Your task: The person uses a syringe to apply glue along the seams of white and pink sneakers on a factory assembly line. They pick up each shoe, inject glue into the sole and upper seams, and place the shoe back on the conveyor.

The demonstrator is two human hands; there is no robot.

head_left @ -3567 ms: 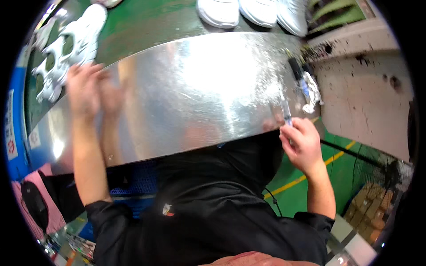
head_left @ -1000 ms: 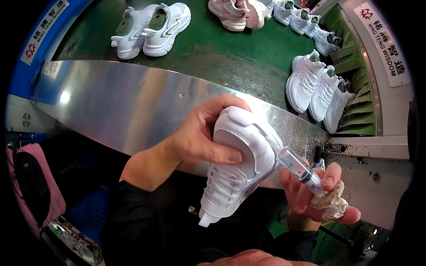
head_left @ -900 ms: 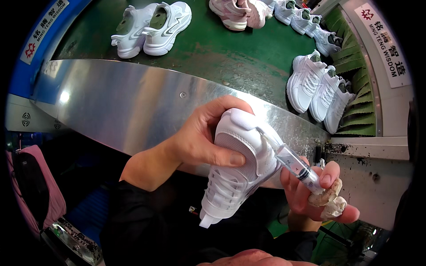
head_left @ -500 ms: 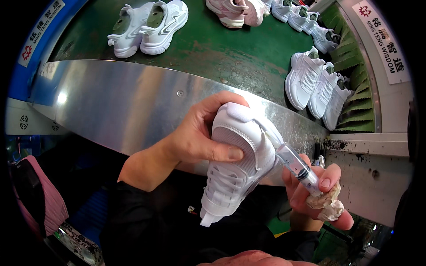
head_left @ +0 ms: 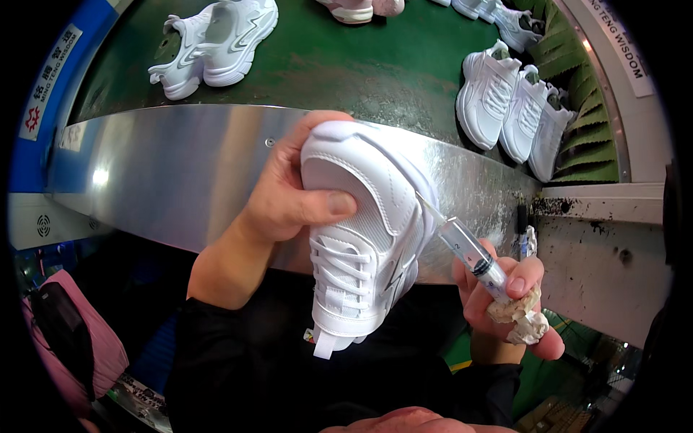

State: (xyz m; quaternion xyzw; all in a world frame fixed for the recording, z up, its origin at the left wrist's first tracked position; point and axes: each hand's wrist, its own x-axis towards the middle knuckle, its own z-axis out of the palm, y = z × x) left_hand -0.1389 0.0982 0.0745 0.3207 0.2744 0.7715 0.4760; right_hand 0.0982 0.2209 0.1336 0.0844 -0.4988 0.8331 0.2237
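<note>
My left hand (head_left: 283,189) is closed around the toe end of a white sneaker (head_left: 350,278), thumb across the mesh and fingers behind. The toe points away from me, and the laces and heel pull tab lie toward me. A clear syringe (head_left: 468,249) is gripped in my right hand (head_left: 482,302). Its thin needle reaches the side of the forefoot, at the line where upper meets sole; whether the tip touches is too fine to tell. Crumpled whitish tissue (head_left: 529,328) is bunched among the right fingers at the syringe's rear end.
A metal ledge (head_left: 166,166) runs between me and a green belt (head_left: 317,68). White sneakers (head_left: 238,43) stand at its far left, pink ones (head_left: 349,11) farther back, more white sneakers (head_left: 487,101) at right beside green strip flaps (head_left: 588,144). A dark marker-like stick (head_left: 522,220) stands beside the right wall.
The sneaker has shifted left and slightly away from me, turning a little to show more of its laces. The needle now meets the side farther back from the toe. The whole view has shifted slightly.
</note>
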